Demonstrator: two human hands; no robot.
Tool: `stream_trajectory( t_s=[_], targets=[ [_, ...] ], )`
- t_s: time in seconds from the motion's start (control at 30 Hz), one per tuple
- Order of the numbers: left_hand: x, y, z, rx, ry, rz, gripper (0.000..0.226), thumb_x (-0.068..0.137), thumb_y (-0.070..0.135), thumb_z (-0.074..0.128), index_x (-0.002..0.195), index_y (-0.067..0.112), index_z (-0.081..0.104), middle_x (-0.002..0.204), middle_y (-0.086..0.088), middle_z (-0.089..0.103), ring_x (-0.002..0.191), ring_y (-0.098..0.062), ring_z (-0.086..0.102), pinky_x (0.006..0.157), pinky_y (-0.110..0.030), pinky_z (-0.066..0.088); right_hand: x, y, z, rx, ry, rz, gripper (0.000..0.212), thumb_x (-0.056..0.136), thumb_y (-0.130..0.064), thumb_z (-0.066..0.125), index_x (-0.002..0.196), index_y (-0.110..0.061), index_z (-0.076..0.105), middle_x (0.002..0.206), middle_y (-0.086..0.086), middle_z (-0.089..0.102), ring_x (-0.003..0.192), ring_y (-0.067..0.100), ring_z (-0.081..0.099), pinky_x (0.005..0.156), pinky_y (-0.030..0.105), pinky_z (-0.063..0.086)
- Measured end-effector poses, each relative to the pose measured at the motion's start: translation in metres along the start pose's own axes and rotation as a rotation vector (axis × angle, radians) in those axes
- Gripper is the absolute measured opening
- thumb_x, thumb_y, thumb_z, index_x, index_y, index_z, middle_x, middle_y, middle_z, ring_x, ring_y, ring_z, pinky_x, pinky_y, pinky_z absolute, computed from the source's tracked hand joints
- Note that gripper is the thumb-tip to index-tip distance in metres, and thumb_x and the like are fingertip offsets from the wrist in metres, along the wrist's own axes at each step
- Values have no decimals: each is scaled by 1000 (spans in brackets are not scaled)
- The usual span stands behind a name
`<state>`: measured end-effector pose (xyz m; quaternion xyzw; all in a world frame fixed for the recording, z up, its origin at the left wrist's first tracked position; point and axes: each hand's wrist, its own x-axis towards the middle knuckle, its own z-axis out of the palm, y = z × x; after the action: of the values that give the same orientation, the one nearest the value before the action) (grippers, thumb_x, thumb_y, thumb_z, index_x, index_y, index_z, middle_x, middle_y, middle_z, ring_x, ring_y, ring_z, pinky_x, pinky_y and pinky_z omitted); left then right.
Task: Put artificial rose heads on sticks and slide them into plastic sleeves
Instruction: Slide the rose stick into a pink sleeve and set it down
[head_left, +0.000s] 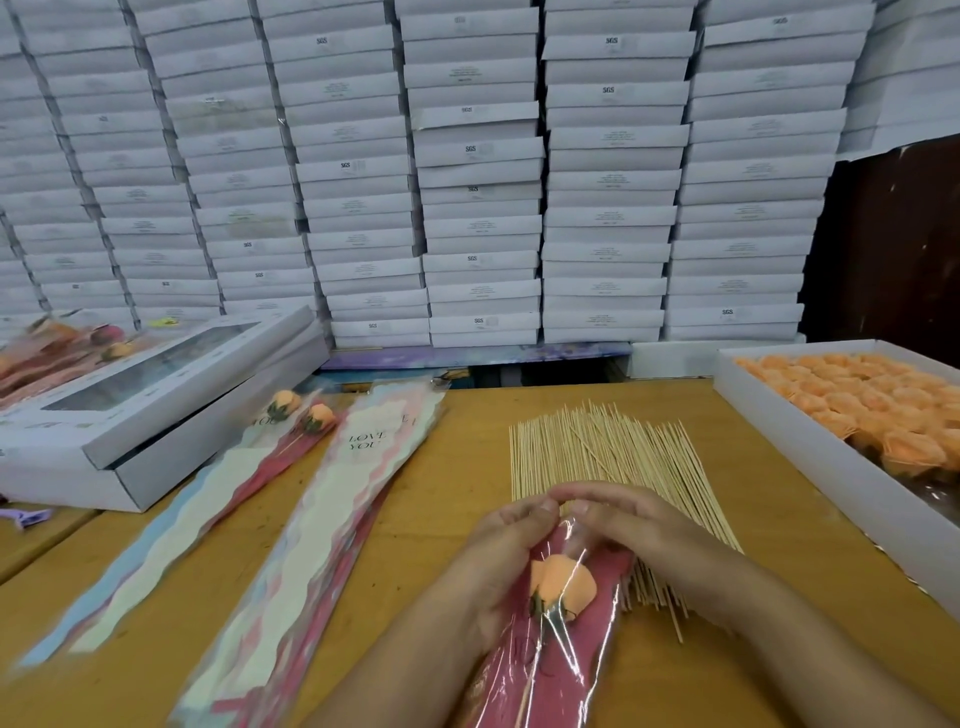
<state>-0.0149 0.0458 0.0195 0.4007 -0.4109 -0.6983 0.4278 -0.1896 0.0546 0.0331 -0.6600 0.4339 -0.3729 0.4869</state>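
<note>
Head view is showing us well into the job but far from finishing. At 2 o'clock the tray (737, 395) is holding many loose orange heads (857, 405), and at 12 o'clock the sticks (597, 457) are lying in a broad fan on the table (467, 467), so plenty is waiting. At 10 o'clock the empty sleeves (332, 499) are stacking up beside two finished roses (306, 415). Nearest us, at 6 o'clock, we are holding one sleeve (566, 654) with a rose (563, 584) already inside on its stick. Its long axis is running from 6 toward 12 o'clock, head pointing away from us, stem toward us. Our left hand (509, 545) is cradling the sleeve's side, and our right hand (634, 525) is meeting it at the top edge, both sets of fingertips pinching the plastic together; we judge we are closing or straightening that mouth.
</note>
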Motion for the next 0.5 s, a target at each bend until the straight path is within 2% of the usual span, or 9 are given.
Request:
stream_trajectory(
  t_s=[0.07,0.13,0.27,0.37,0.5],
  targets=[
    [0,0,1,18,7,-2,25,98,21,62,120,14,71,104,-17,76,91,-26,74,76,-34,57,1,0,-2,21,27,-14,47,83,-55,61,126,-38,62,100,-3,78,106,9,69,95,28,45],
    [-1,1,2,27,8,3,24,98,20,61,120,17,70,107,-16,76,95,-26,73,80,-35,58,1,-1,-4,56,60,-27,47,86,-52,66,129,-35,60,100,0,78,105,12,71,92,27,49],
    [-2,2,2,8,-2,29,23,97,17,63,118,13,70,98,-16,76,87,-25,74,74,-33,59,-3,-3,1,23,8,-25,49,86,-51,61,132,-36,55,95,3,78,102,8,71,89,22,45],
    [-3,2,1,12,-8,37,23,96,17,63,117,12,71,89,-14,76,82,-25,73,71,-33,57,-6,-8,6,4,-34,-3,51,84,-52,58,134,-38,53,97,2,78,99,9,72,85,19,47],
    [-2,5,1,0,38,41,23,97,24,63,118,21,71,104,-10,77,89,-24,74,70,-31,58,-5,-10,5,77,96,-35,62,77,-54,64,135,-38,49,106,-1,77,109,10,68,102,38,45]
  ],
)
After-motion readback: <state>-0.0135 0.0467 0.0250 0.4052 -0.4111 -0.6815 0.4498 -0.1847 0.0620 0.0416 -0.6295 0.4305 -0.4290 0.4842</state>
